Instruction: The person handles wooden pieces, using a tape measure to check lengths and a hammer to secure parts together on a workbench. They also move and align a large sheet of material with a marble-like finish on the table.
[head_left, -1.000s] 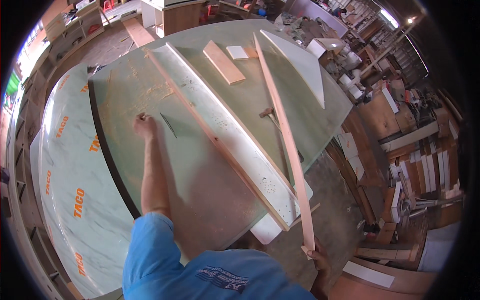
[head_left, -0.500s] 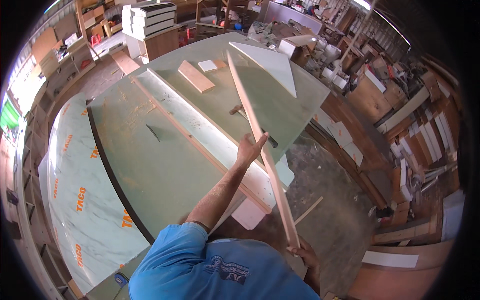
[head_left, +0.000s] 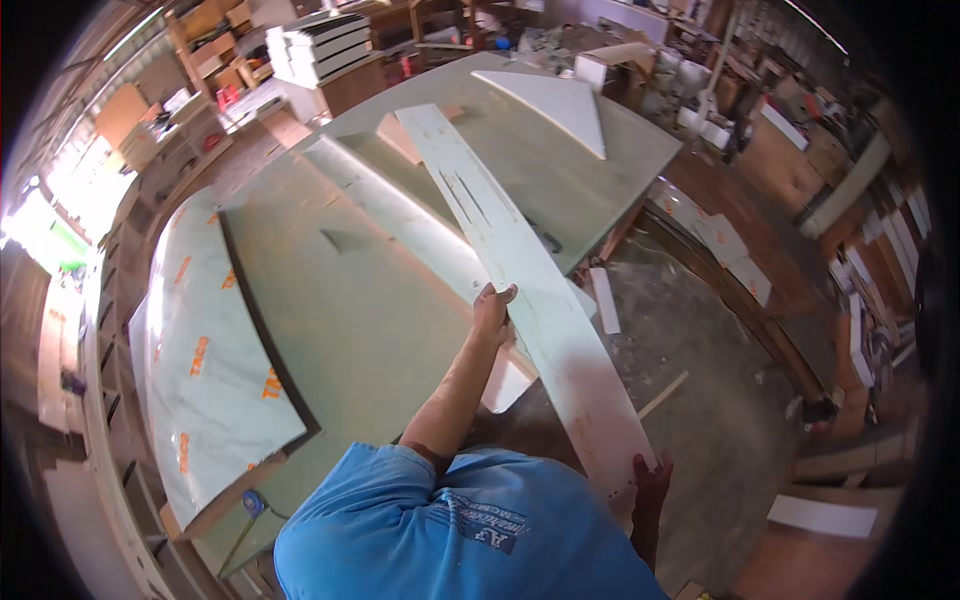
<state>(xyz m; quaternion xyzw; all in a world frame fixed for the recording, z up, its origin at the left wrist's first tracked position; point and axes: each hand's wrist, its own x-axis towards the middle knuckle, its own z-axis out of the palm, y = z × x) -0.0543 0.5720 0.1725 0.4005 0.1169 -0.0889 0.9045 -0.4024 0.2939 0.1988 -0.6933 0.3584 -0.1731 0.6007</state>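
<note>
Over the right-hand part of the greenish bench (head_left: 370, 340), a long white board (head_left: 530, 270) slants from the far left down to the near right, its near end reaching past the bench edge and over the floor (head_left: 720, 420). Narrow dark slits or marks run lengthwise near its far end. The left hand (head_left: 490, 312) grips the board's left edge about midway along, the thumb on the upper face and the fingers closed around the edge. The right hand (head_left: 652, 480) takes the right edge near the close end, its fingers pinching the board there, though part of that hand is hidden. Whether the far end touches anything beneath it cannot be told.

Partly under the board lies a long white channel piece (head_left: 395, 215), slanting the same way. A short wooden plank (head_left: 395, 138) shows beside the far end, and a dark handle (head_left: 545, 236) lies just beside the right edge. Farther right on the bench is a white triangular panel (head_left: 555, 105). To the left, a marble-patterned sheet (head_left: 205, 330) with orange print curves along a dark strip (head_left: 262, 335); near its lower corner sits a blue tape measure (head_left: 255, 502). A thin wooden stick (head_left: 664, 394) lies on the floor.
</note>
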